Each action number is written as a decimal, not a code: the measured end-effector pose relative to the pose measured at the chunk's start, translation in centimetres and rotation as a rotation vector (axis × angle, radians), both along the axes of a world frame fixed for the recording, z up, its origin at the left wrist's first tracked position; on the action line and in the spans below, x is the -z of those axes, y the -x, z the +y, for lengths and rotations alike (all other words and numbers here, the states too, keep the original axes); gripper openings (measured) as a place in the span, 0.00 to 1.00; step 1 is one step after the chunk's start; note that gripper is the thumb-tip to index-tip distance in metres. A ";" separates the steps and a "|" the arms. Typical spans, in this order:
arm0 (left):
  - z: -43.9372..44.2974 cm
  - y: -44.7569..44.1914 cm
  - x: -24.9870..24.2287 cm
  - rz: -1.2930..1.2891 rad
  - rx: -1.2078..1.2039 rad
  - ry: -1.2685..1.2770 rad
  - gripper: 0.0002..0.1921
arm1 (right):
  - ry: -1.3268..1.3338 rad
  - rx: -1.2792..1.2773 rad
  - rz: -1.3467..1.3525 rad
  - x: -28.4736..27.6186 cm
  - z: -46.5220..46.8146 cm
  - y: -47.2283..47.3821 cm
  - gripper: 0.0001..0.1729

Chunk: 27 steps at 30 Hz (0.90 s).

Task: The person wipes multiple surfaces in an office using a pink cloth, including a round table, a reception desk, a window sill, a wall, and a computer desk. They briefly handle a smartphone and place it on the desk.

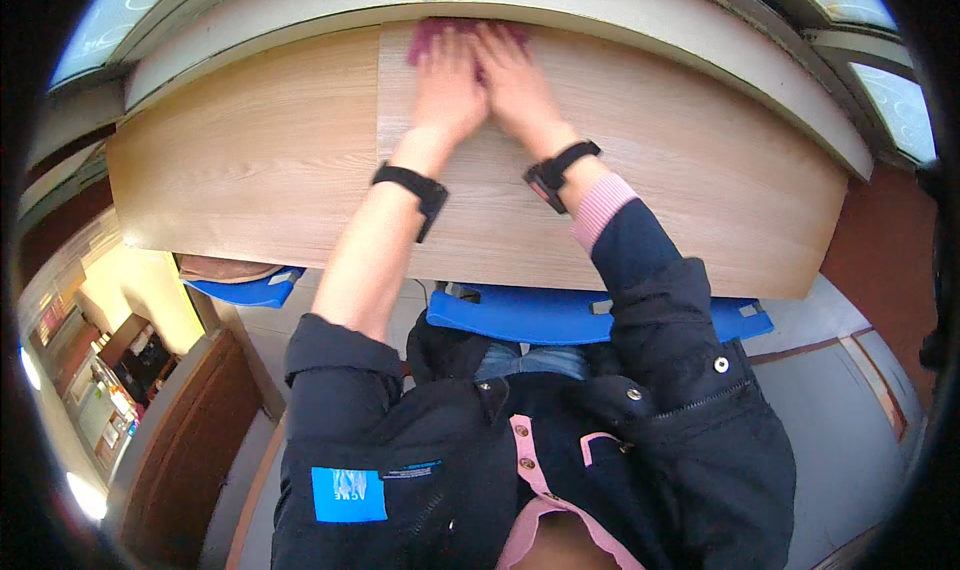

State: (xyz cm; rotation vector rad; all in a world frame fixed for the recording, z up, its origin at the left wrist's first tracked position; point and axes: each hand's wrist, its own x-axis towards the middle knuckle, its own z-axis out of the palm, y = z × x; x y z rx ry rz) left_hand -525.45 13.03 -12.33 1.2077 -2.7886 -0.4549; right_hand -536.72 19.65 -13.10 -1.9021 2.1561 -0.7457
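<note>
A purple-pink cloth (424,36) lies bunched at the far edge of a wood-grain tabletop (247,157), close against the pale ledge. My left hand (451,82) holds it down from above, with the fingers stretched forward. Beside it, my right hand (514,82) presses on the same cloth, its fingers slightly spread. The two hands touch or nearly touch at the thumbs, and they hide much of the cloth. Both hands are a little blurred. Black bands circle both wrists.
A pale window ledge (600,7) runs along the table's far side. Blue seats or chair backs (517,315) show under the near edge, and a brown item (229,268) rests on the left one. A brown wooden partition (176,450) stands at lower left.
</note>
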 end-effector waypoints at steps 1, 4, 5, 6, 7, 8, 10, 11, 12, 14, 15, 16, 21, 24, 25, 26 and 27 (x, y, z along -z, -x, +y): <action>1.5 2.0 0.0 0.042 -0.003 -0.064 0.31 | -0.026 0.034 -0.002 -0.3 1.7 1.4 0.31; 6.3 6.8 -0.4 0.014 0.094 -0.084 0.31 | -0.207 0.129 0.046 -1.5 7.1 5.5 0.31; 7.5 7.8 -0.6 0.016 0.116 -0.068 0.31 | -0.172 0.109 0.092 -1.6 8.1 6.2 0.32; 8.0 8.1 -0.8 0.068 0.112 -0.087 0.32 | -0.198 0.113 0.129 -1.8 8.6 6.9 0.32; 8.4 8.2 -0.9 0.089 0.120 -0.128 0.32 | -0.250 0.130 0.168 -1.8 9.0 7.2 0.32; 8.3 7.6 -0.9 0.112 0.113 -0.142 0.32 | -0.159 0.090 0.123 -1.6 8.8 7.0 0.33; 7.4 5.0 -0.8 0.110 0.119 -0.208 0.32 | -0.172 0.037 0.068 -1.1 8.0 5.1 0.33; 7.6 3.2 -0.8 0.107 0.089 -0.224 0.32 | -0.188 0.018 0.037 -0.8 7.8 3.6 0.33; 8.1 0.9 -0.9 0.105 0.056 -0.238 0.32 | -0.171 -0.024 0.023 -0.6 7.7 1.8 0.33; 9.4 -4.0 -1.3 0.074 0.006 -0.242 0.32 | -0.148 -0.130 -0.012 -0.5 8.7 -2.4 0.32; 10.6 -6.6 -1.7 0.043 -0.014 -0.239 0.33 | -0.147 -0.173 -0.063 -0.6 9.4 -4.6 0.31; 12.3 -9.3 -2.4 0.009 -0.021 -0.233 0.33 | -0.130 -0.211 -0.056 -0.9 10.6 -6.9 0.31; 19.9 -16.6 -6.1 -0.208 0.006 -0.325 0.35 | -0.287 -0.380 -0.096 -3.6 17.9 -13.1 0.34; 20.9 -15.3 -5.9 -0.276 -0.001 -0.302 0.35 | -0.232 -0.363 -0.177 -3.0 19.1 -11.9 0.34; 20.9 -14.3 -5.8 -0.321 -0.013 -0.317 0.36 | -0.227 -0.352 -0.188 -2.5 18.8 -10.9 0.33; 20.0 -13.2 -5.4 -0.250 0.021 -0.280 0.36 | -0.229 -0.346 -0.211 -2.0 18.2 -9.9 0.33; 18.7 -11.8 -5.0 -0.231 0.085 -0.197 0.35 | -0.235 -0.303 -0.148 -1.5 17.5 -8.6 0.33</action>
